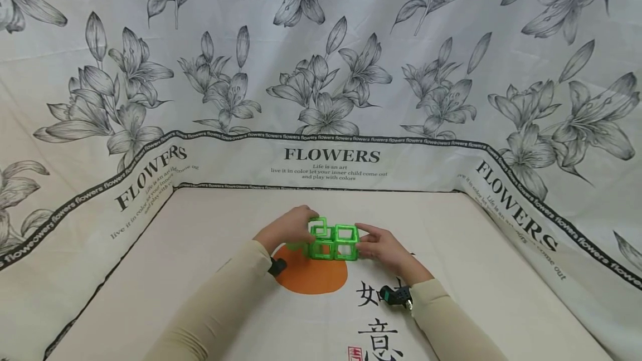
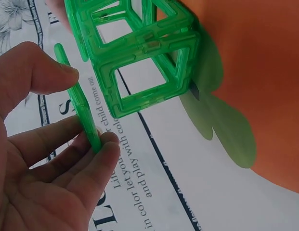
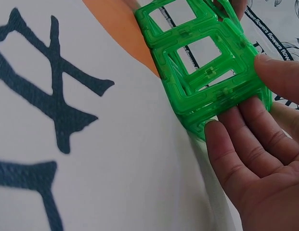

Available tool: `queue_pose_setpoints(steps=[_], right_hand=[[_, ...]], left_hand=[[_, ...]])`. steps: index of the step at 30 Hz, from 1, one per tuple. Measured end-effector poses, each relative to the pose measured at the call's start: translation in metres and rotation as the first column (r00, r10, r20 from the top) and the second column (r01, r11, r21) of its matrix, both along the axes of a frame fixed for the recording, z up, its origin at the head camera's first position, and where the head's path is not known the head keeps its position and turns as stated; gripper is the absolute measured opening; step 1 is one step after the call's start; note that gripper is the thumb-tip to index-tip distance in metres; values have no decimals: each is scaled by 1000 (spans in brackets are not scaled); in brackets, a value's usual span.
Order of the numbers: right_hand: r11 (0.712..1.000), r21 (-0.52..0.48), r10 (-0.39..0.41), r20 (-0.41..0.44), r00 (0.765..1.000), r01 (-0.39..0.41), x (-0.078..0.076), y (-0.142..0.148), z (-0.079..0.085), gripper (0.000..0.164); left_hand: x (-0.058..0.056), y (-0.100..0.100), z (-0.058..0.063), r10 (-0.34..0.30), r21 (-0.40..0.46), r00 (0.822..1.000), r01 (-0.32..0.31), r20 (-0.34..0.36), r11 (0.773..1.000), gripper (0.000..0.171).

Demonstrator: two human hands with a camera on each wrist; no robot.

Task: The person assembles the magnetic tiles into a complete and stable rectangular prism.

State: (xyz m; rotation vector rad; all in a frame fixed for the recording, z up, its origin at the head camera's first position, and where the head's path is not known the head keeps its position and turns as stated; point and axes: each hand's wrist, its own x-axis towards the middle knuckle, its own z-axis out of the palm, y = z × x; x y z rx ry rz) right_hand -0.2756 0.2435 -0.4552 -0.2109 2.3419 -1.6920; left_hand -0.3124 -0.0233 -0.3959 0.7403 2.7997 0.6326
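Note:
Joined green magnetic tiles with square openings form a box-like structure [image 1: 335, 249] on the table, over the orange printed circle. My left hand [image 1: 291, 227] pinches a separate green square tile [image 2: 80, 103] between thumb and fingers; in the left wrist view it stands edge-on, just beside the structure. At the structure's other end, my right hand [image 1: 383, 247] holds the side, its thumb [image 3: 279, 77] on the upper edge and its fingers along the lower edge in the right wrist view.
The table cloth carries an orange circle [image 1: 313, 280] with green leaves and black brush characters [image 1: 377, 338] at the near right. A white curtain [image 1: 326, 163] printed with flowers and lettering encloses the back and both sides.

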Motion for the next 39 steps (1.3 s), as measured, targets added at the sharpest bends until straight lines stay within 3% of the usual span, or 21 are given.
queue_pose_setpoints(steps=[14,22,31,39], right_hand=[[1000,-11,13,-10,1000,-13,0,1,0,65],[1000,-13,18,-11,1000,-18,1,2,0,66],[1000,-9,24,-14,1000,-25,-1,2,-2,68],[1000,-14,26,-7,1000,-26,0,2,0,66]], left_hand=[[6,8,0,-52,-13,998,52,-22,999,61],[5,12,-5,-40,-29,999,40,8,999,63],[5,14,-10,-51,-44,998,50,-28,998,60],[6,15,-10,-56,-32,998,56,-13,998,60]])
